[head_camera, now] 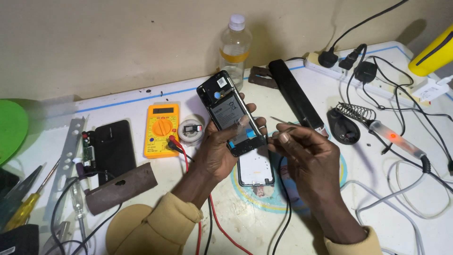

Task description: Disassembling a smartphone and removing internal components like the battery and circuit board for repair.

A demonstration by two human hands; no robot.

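Left hand [218, 150] grips the opened phone [231, 114] from below, back cover off, battery showing, tilted up above the middle of the bench [330, 80]. Right hand [302, 151] is pinched shut on tweezers [282, 122], the tips just beside the phone's lower right edge. Under both hands lies the white back cover [255, 171], flat on the bench. A yellow multimeter [162, 130] sits left of the phone, another dark phone [113, 148] further left. Bottle [234, 49] stands at the back edge; soldering iron [396, 139] rests toward the right edge, its light glowing.
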